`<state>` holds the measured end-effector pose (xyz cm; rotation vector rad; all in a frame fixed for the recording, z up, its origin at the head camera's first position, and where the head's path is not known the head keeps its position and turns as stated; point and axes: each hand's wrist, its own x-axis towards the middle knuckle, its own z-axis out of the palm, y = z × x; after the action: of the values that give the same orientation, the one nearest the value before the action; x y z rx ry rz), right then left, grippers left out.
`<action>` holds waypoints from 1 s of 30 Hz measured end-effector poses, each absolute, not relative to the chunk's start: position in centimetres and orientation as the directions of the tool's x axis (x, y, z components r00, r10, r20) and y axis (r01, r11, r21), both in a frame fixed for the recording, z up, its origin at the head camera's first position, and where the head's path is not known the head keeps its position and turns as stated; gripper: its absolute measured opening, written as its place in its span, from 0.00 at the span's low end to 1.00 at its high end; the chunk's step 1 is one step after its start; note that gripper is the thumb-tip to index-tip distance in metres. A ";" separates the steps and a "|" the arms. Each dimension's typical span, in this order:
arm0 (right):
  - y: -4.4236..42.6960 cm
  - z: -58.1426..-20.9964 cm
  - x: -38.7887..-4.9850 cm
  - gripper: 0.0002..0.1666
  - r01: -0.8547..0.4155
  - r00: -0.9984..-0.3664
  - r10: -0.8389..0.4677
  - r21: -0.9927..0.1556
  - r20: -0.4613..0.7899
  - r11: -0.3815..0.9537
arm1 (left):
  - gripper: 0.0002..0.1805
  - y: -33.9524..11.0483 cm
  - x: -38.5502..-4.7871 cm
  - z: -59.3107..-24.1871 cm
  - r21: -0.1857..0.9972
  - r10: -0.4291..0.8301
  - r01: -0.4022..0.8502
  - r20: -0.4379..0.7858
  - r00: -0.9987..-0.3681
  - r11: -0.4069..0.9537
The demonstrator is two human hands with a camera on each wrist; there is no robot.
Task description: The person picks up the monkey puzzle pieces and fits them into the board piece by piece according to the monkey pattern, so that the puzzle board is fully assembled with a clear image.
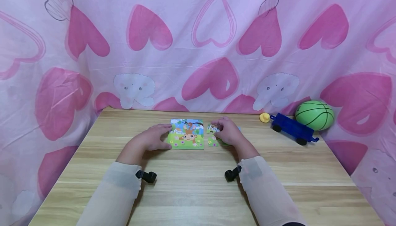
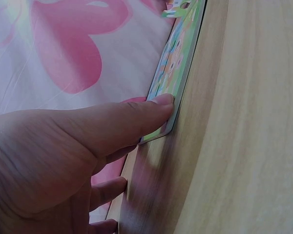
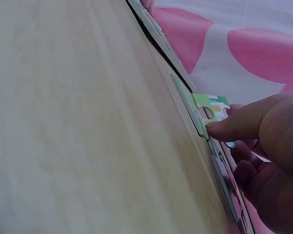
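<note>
A square jigsaw puzzle [image 1: 185, 138] with a cartoon monkey lies near the back of the table, in front of my left hand [image 1: 151, 137]. My left hand holds it by its left edge, and the left wrist view shows the thumb [image 2: 158, 107] on its near corner. To the right of it, my right hand [image 1: 229, 132] pinches a small puzzle piece [image 3: 203, 105] between thumb and fingertips; the piece is tilted up in the right wrist view. Another loose piece [image 1: 212, 142] with flowers lies beside that hand. More pieces under the right hand are partly hidden.
A blue toy wagon [image 1: 290, 127] with black wheels stands at the back right. Beside it are a small yellow duck [image 1: 264, 117] and a green ball [image 1: 315, 115]. Wood-grain tabletop [image 1: 185, 191] runs toward me, and a pink heart-patterned cloth [image 1: 167, 64] hangs behind.
</note>
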<state>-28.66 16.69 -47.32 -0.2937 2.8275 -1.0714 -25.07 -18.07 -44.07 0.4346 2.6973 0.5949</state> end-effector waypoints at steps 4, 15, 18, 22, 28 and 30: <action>16.6 -47.3 -28.6 0.26 -0.143 -0.977 -0.212 -0.667 -0.023 0.732 | 0.46 -18.1 -25.1 -44.1 0.448 0.363 0.221 -0.262 -0.894 0.866; 16.7 -47.4 -28.6 0.21 -0.140 -0.975 -0.220 -0.707 -0.023 0.693 | 0.46 -18.1 -25.2 -44.1 0.450 0.361 0.216 -0.267 -0.893 0.867; 16.4 -47.0 -28.5 0.22 -0.147 -0.973 -0.231 -0.724 -0.017 0.674 | 0.46 -18.1 -25.2 -44.1 0.450 0.362 0.216 -0.268 -0.893 0.866; 15.4 -45.9 -27.9 0.22 -0.155 -0.965 -0.263 -0.767 -0.019 0.623 | 0.46 -18.2 -25.2 -44.1 0.447 0.364 0.219 -0.270 -0.891 0.867; 13.6 -44.9 -26.9 0.21 -0.184 -0.946 -0.324 -0.787 -0.021 0.589 | 0.46 -18.2 -25.2 -44.1 0.444 0.366 0.221 -0.272 -0.890 0.868; 13.0 -45.0 -26.7 0.20 -0.184 -0.944 -0.329 -0.787 -0.026 0.589 | 0.47 -18.2 -25.2 -44.1 0.444 0.367 0.222 -0.274 -0.889 0.868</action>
<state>-26.72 13.00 -44.98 -0.4310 2.6470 -1.2815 -25.21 -18.20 -44.10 0.4381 2.6885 0.5791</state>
